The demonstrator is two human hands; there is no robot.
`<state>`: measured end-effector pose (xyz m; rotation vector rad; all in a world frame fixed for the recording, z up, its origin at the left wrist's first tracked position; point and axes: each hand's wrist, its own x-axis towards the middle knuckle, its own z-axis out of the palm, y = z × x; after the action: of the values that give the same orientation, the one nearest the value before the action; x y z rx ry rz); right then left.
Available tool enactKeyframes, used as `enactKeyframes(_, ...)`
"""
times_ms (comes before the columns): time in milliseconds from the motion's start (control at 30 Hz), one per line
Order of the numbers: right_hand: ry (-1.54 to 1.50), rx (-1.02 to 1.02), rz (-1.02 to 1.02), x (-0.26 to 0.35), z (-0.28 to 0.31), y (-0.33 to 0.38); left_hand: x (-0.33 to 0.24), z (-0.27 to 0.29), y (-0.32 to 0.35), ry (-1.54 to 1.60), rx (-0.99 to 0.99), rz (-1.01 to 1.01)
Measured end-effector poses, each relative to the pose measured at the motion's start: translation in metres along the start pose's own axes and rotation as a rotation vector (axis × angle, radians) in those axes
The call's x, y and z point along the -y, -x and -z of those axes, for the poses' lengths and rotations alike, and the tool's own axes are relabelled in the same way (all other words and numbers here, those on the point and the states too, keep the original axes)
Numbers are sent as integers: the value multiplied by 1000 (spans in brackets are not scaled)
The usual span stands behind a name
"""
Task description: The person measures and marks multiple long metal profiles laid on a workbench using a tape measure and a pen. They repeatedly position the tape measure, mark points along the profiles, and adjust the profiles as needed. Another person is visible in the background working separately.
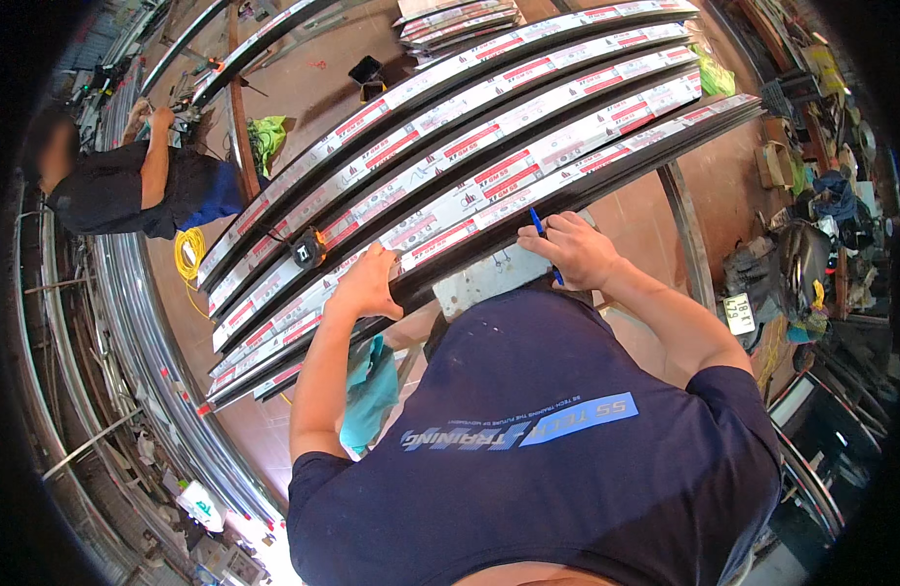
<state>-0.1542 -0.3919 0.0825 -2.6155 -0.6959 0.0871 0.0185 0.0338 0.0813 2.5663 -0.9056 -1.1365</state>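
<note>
Several long bars (440, 161) with white and red protective film and dark edges lie side by side before me; the lens makes them look curved. My left hand (365, 285) grips the bars nearest me, fingers over the top and thumb on the near side. In my right hand (577, 252) is a blue pen (536, 221), held close to the near bar's edge. A pale board or sheet (484, 280) with small marks sits under that hand, partly hidden by my shirt. On the bars, left of centre, rests a black tape measure (307, 250).
At the far left another person (143, 186) in dark clothes handles a bar. Long metal lengths (143, 322) run along the left side. A yellow cable coil (189, 254) lies on the floor. More film-wrapped pieces (460, 21) are stacked at the back. Clutter (797, 264) fills the right side.
</note>
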Motion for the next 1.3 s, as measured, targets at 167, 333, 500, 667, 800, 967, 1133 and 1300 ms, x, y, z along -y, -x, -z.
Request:
enactKeyframes(167,66,-102,50,-2,-2,-10,2,-4,-3,-96,-8,-71)
enactKeyframes(333,123,-184,119,-10,-13,-21,6,-7,-4,-90,-8,-86)
enactKeyframes(500,95,-187,74,-13,-17,-31,-1,-7,2,-125,-30,-77)
enactKeyframes(667,184,-217,100,-13,-28,-39,-4,-5,4,-116,-34,-55)
enactKeyframes(800,41,-146,72,-17,-34,-47,-3,-13,6,-83,-75,-58)
enactKeyframes(967,-152,67,-2,-26,-22,-63,-12,-40,14,-28,-273,-41)
enactKeyframes(1133,-62,207,-163,-37,3,-53,-42,-75,5,-85,-475,-63)
enactKeyframes(1300,37,234,-192,-43,-11,-35,-52,-98,3,-121,-664,-21)
